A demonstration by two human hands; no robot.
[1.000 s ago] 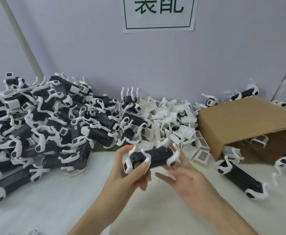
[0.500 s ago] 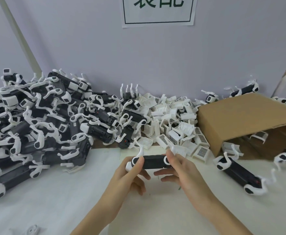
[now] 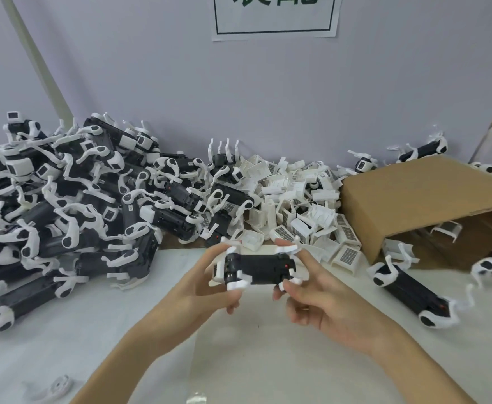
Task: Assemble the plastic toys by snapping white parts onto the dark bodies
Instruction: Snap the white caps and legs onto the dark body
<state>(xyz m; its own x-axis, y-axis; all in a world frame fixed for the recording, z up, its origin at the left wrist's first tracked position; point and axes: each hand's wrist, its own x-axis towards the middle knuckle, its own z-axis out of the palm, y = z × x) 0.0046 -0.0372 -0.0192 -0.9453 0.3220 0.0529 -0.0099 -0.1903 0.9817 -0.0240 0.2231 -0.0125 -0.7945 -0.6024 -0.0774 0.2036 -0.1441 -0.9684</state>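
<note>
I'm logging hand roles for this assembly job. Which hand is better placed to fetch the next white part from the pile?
Right, probably. The right hand pinches only the toy body's end and lies nearer the white parts pile; the left hand grips the other end.

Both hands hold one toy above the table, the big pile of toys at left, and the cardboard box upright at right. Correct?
Not quite: in the head view the box lies tipped on its side, its opening toward the camera. The rest holds: both hands, left and right, hold the toy, pile at left.

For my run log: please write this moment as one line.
left hand: holds toy body | right hand: holds other end | white parts pile: behind | phase: assembling
</note>
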